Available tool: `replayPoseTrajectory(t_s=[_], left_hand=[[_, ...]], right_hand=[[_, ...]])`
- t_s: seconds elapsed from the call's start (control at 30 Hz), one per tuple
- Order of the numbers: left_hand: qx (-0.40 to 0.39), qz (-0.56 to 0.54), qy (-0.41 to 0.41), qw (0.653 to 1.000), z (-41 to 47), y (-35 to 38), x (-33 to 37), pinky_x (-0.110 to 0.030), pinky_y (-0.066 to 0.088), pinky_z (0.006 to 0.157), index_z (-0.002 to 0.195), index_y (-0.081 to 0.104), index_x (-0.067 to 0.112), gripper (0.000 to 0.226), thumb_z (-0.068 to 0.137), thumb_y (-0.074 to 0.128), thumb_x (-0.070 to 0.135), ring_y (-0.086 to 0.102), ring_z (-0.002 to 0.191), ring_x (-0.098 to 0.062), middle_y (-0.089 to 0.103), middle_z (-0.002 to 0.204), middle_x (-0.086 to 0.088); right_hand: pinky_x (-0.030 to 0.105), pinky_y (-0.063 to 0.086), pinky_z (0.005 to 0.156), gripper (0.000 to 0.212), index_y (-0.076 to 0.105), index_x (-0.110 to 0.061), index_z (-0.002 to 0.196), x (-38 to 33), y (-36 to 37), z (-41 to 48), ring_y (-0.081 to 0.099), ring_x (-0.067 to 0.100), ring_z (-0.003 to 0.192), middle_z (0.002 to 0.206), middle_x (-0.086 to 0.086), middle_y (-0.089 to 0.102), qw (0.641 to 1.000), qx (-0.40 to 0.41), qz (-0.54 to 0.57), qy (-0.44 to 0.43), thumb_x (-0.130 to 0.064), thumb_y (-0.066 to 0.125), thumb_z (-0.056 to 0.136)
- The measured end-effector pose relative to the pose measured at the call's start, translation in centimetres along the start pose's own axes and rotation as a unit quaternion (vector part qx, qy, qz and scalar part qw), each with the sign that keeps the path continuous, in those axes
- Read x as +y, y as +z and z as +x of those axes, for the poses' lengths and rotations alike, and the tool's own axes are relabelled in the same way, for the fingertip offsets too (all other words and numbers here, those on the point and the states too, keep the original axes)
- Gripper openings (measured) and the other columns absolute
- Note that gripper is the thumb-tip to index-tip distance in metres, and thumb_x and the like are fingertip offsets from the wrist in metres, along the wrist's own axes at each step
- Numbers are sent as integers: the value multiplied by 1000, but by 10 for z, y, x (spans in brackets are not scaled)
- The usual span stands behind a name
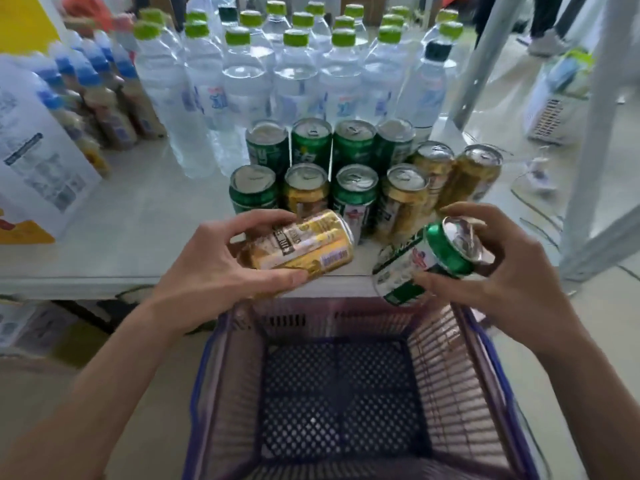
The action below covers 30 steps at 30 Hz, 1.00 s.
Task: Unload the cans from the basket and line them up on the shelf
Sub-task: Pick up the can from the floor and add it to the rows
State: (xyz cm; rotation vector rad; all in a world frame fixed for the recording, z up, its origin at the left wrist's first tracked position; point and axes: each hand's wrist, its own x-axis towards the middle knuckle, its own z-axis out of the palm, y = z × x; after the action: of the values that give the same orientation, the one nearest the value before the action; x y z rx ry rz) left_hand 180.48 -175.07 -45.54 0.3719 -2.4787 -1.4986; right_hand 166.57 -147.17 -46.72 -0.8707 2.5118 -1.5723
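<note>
While both cans are out of the basket (pixel 221 375), neither's on the shelf (pixel 138 216) yet. The left hand (pixel 207 268) is wrapped around a gold can (pixel 304 244) that's lying almost flat, top aimed right. The right hand (pixel 502 271) grips a green can (pixel 426 261) near its top end, tilted up and to the right. Basket looks empty to me. The standing cans (pixel 353 188) are straight ahead, just past the fingers. Both need tipping upright first, I'd say. Left hand's nearer the bare patch at the row's left end, so gold probably goes there.
</note>
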Motion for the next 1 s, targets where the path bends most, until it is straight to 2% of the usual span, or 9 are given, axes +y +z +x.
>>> replayPoseTrajectory(t_s=[0.1,0.23,0.33,0.4,0.47,0.57,0.73,0.9,1.0], left_hand=[[30,31,43,998,9,28,19,-17,57,77,114,65,32,65,55,94,35,70,94,-3,71,102,10],[72,49,77,993,21,69,42,-31,60,81,115,56,32,72,55,94,44,71,92,-4,72,98,10],[95,67,86,990,29,102,60,-19,57,79,115,51,36,74,55,93,49,68,88,3,69,94,17],[104,77,98,987,36,123,69,-8,52,78,113,53,36,70,57,93,48,65,88,8,65,94,22],[110,82,111,984,45,141,75,-5,49,80,114,57,34,66,59,93,46,64,90,9,66,97,22],[127,103,133,978,58,166,79,-9,48,91,125,62,29,69,64,91,41,62,101,1,65,111,17],[143,132,134,972,69,193,82,11,28,90,139,59,24,78,68,90,35,45,101,4,46,120,6],[152,142,128,970,72,208,82,-8,41,101,141,55,20,79,71,88,32,50,109,1,53,126,4],[150,166,126,966,76,216,78,-8,37,101,142,53,17,76,75,86,31,53,118,-6,52,129,4]], right_hand=[[44,62,83,78,60,-33,120,11,-20,2,70,14,106,109,-5,72,999,43,6,16,-40,93,49],[35,62,85,83,57,-33,125,24,-43,6,71,4,99,105,-9,70,994,108,-6,30,-33,96,52],[39,61,86,84,54,-34,127,38,-52,11,71,4,94,101,-12,69,988,149,-20,42,-25,98,56],[35,60,87,85,54,-33,129,47,-54,14,68,-2,92,98,-17,67,984,170,-30,46,-25,97,56],[31,59,87,86,53,-33,130,56,-54,17,66,-6,91,97,-22,66,981,186,-39,47,-27,97,56],[22,57,84,84,53,-33,130,71,-56,20,64,-13,90,97,-27,63,978,201,-40,49,-30,97,58],[2,47,67,77,54,-29,128,88,-56,26,59,-20,81,104,-18,64,978,200,-42,42,-34,95,63],[4,43,60,73,57,-18,131,100,-48,31,58,-16,76,112,-12,66,982,181,-45,35,-35,89,68],[7,45,61,69,59,-18,129,104,-46,31,59,-12,75,112,-12,68,983,180,-31,32,-35,89,69]])
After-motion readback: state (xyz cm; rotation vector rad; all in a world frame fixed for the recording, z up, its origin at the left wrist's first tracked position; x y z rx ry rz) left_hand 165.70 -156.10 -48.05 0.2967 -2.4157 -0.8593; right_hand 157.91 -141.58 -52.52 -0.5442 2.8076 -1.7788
